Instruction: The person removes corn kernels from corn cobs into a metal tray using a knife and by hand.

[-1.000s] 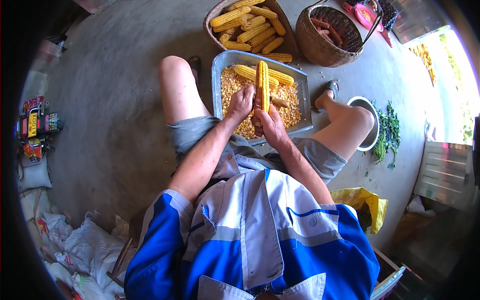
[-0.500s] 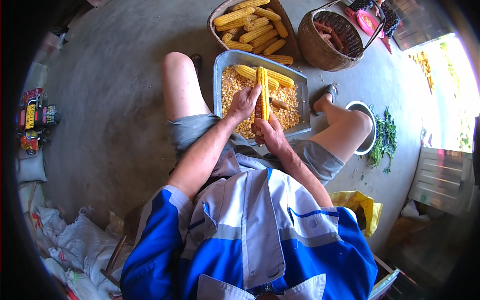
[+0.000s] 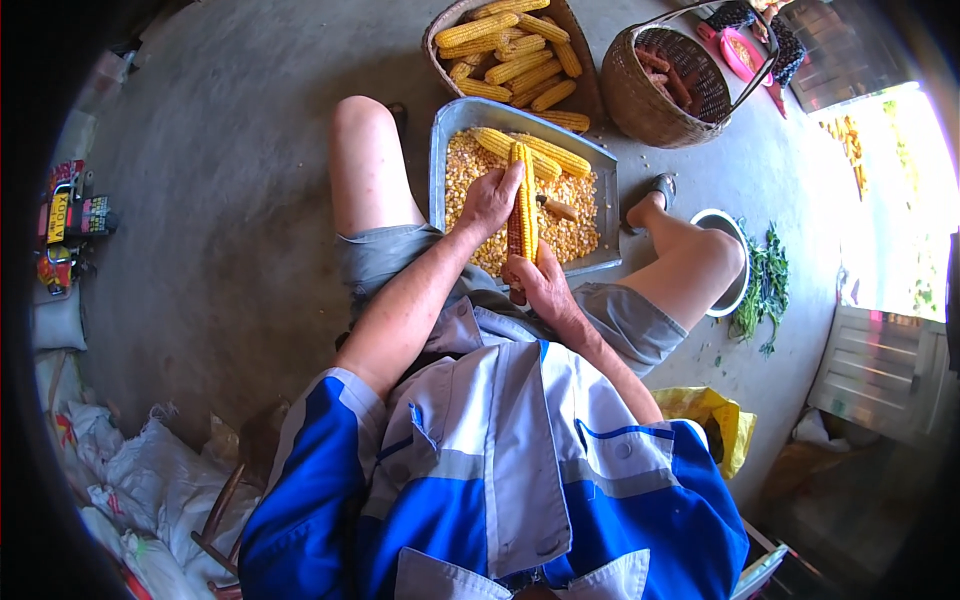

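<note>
Over a grey-blue tray [image 3: 438, 150] between my legs, I hold a partly stripped corn cob [image 3: 530, 212] upright. My left hand [image 3: 488, 204] is closed round its upper left side. At its lower end, my right hand [image 3: 541, 284] is closed on it with bent fingers. Yellow kernels cover the cob's right side, while a reddish bare strip shows on the lower left. Loose kernels [image 3: 465, 180] fill the tray. Whole corn ears [image 3: 550, 153] lie on them at the far side, and a wooden-handled tool [image 3: 558, 208] rests just right of the cob.
Beyond the tray, a woven basket [image 3: 433, 62] holds many corn ears. A handled basket [image 3: 625, 105] with reddish bare cobs stands at its right. A metal basin [image 3: 742, 280] and green leaves [image 3: 767, 285] are by my right knee. Another person sits by a pink basin [image 3: 738, 52].
My right hand has slid down the cob toward me, and more of the reddish strip shows. My left hand keeps its hold. The whole view has shifted slightly.
</note>
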Motion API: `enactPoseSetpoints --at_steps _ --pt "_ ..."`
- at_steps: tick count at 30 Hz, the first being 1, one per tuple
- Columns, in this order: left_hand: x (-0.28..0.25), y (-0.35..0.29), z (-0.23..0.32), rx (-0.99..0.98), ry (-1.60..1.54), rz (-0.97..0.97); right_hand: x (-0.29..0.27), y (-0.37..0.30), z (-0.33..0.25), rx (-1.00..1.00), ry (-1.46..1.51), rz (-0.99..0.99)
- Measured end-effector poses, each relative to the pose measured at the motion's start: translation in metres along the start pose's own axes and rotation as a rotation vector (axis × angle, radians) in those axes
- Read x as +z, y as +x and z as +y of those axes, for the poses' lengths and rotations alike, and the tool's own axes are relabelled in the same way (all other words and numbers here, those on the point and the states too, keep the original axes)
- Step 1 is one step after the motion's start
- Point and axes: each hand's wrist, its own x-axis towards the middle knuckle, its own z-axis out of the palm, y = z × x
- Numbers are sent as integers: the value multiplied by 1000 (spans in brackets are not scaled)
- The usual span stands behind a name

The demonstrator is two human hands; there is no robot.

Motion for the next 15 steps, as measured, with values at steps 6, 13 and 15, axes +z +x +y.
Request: enactPoseSetpoints --at_steps 6,13,15 --pt "-2 -8 8 48 81 58 1 -13 -10 34 135 -20" --pt "-3 -6 15 -148 -178 -71 1 -18 -4 5 -66 51" --pt "-4 4 6 -107 -10 0 3 -16 0 -126 -175 29"
